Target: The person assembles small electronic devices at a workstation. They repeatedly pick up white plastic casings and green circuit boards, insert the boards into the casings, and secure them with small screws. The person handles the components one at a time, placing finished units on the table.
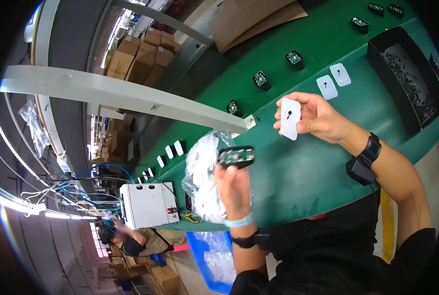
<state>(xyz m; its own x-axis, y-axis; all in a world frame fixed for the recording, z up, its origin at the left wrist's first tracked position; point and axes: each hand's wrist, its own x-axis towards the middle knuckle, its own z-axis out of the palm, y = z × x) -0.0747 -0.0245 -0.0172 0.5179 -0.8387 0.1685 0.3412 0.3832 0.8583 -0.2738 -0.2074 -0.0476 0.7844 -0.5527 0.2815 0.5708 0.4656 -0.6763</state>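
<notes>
A: Left hand (234, 184) grips a small black module with a green circuit board (236, 156), board face turned up toward the eyes, likely for checking.

B: Right hand (318, 118)?

A: Pinches one white flat cover (290, 118), held above the green table (298, 167), dark keyhole mark facing the viewer.

B: Counts?

A: Two more white covers (333, 81) lie flat side by side. Six black modules (261, 80) spaced along the far edge. One black bin (406, 78) of small parts. One clear bag of white pieces (202, 182) by the left wrist.
</notes>
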